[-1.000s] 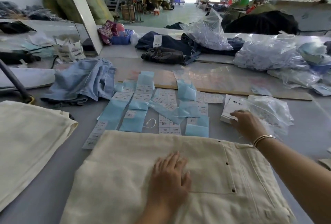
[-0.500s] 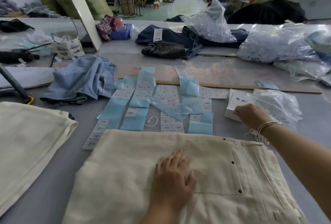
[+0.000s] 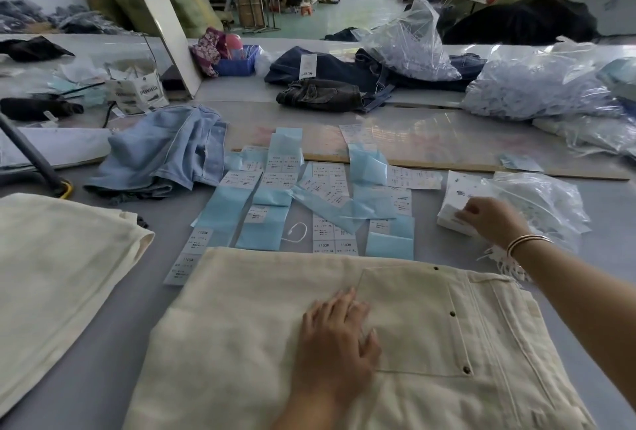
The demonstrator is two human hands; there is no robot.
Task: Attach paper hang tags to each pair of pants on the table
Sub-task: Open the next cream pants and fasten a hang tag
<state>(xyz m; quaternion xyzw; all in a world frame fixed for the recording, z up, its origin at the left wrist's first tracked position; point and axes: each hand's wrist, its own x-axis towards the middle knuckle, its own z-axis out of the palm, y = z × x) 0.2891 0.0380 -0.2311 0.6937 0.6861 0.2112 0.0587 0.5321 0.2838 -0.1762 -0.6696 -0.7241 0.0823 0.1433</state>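
Note:
Folded cream pants (image 3: 241, 343) lie in front of me with a back pocket and rivets facing up. My left hand (image 3: 339, 336) rests flat on them, fingers straight. My right hand (image 3: 492, 218) reaches to a stack of white paper hang tags (image 3: 456, 202) at the right, fingers curled on the top tag's edge. A loose white string loop (image 3: 297, 232) lies on the table beyond the pants. Another cream pair (image 3: 58, 278) lies at the left.
Sheets of size stickers on blue backing (image 3: 309, 195) are spread across the middle. Light blue jeans (image 3: 161, 158) sit at the left, dark jeans (image 3: 323, 92) further back. Clear plastic bags (image 3: 540, 202) lie beside the tags and along the right. A wooden ruler (image 3: 481, 168) crosses the table.
My right hand has shifted slightly on the tag stack and its fingers now curl on the top tag. My left hand stays flat on the pants.

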